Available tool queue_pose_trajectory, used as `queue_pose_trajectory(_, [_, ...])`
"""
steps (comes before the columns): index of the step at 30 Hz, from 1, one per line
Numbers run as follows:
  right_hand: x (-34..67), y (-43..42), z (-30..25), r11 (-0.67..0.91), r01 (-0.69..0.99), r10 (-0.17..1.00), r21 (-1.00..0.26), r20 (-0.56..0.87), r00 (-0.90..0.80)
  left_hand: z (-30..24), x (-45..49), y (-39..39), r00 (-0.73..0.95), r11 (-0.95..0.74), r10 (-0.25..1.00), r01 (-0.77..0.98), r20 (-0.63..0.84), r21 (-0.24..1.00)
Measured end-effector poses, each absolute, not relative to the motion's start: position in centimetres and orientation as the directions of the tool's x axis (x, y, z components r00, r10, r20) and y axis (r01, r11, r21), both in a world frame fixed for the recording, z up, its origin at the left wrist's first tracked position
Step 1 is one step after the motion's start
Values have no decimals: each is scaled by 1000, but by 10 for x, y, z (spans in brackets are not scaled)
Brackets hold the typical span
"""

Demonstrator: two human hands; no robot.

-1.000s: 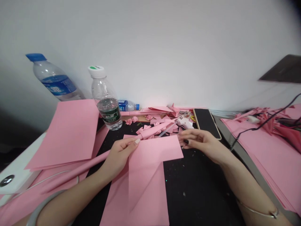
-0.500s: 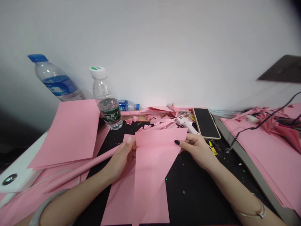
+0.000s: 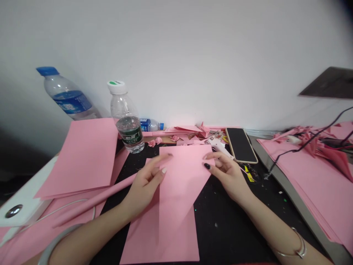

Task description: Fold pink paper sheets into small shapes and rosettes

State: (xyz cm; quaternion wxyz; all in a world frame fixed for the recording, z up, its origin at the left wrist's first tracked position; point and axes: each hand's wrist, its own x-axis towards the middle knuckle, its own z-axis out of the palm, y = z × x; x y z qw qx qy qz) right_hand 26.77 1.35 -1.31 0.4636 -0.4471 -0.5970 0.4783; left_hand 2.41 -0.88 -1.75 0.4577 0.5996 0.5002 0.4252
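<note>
A pink paper piece (image 3: 179, 184) with a straight top and a slanting right edge lies over a larger pink sheet (image 3: 138, 239) on the black tabletop. My left hand (image 3: 146, 180) is at its upper left edge, index finger and thumb apart over its face. Opposite, at the upper right corner, is my right hand (image 3: 227, 171), its thumb and index finger also parted and close to the paper. Neither hand visibly pinches the piece. Its lower end blends into the sheet beneath.
A water bottle (image 3: 128, 125) and a stack of pink paper (image 3: 82, 154) stand left, beside a rolled pink tube (image 3: 102, 197). Behind lie a white glue gun (image 3: 220, 147), a phone (image 3: 242, 145) and paper scraps. A black cable (image 3: 306, 141) crosses the right-hand paper pile (image 3: 317, 180).
The creased upper part of the paper piece now looks flatter. Both hands have loosened from its edges, and their index fingers have come round to the front.
</note>
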Motion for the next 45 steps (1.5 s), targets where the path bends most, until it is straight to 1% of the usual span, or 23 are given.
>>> queue_pose_trajectory(2, [267,13,-13,146,158,974,-977,114,-194,-18,22,-7,156,-121,985,301,77,946])
queue_pose_trajectory(5, [266,12,-11,100,214,972,-972,50,-228,-16,22,-7,142,-127,986,324,85,937])
queue_pose_trajectory(8, [265,11,-9,32,159,963,-987,-12,-270,-14,25,-9,120,-95,991,326,59,941])
queue_pose_trajectory(11, [265,10,-9,10,113,954,-994,-25,-300,-13,27,-11,97,-51,995,362,17,931])
queue_pose_trajectory(15, [266,10,-10,16,167,967,-986,-28,-254,-12,27,-11,66,-36,998,371,13,928])
queue_pose_trajectory(19, [267,9,-6,111,311,978,-944,48,-201,-12,25,-10,56,-42,998,353,24,935])
queue_pose_trajectory(22, [267,8,-4,187,411,976,-892,123,-178,-12,25,-9,44,-75,997,342,64,937])
queue_pose_trajectory(26, [269,6,-4,251,489,962,-836,159,-223,-12,25,-8,71,-152,988,369,135,917])
queue_pose_trajectory(30, [270,6,-4,305,595,950,-743,195,-243,-13,23,-8,120,-217,976,407,183,888])
queue_pose_trajectory(33, [271,7,-4,363,635,930,-681,229,-287,-13,22,-8,149,-264,964,441,220,858])
queue_pose_trajectory(38, [272,9,-2,524,629,851,-575,389,-353,-14,20,-8,138,-304,952,466,272,831])
queue_pose_trajectory(39, [271,9,-1,542,610,840,-578,395,-372,-14,20,-8,136,-314,949,452,283,835])
queue_pose_trajectory(41, [269,8,1,541,549,837,-638,340,-430,-15,20,-7,134,-346,938,401,319,848])
queue_pose_trajectory(43, [267,5,3,464,495,854,-735,223,-470,-15,20,-6,129,-373,928,348,350,860])
queue_pose_trajectory(45, [266,3,4,360,471,876,-805,117,-468,-14,20,-6,133,-374,927,300,350,877])
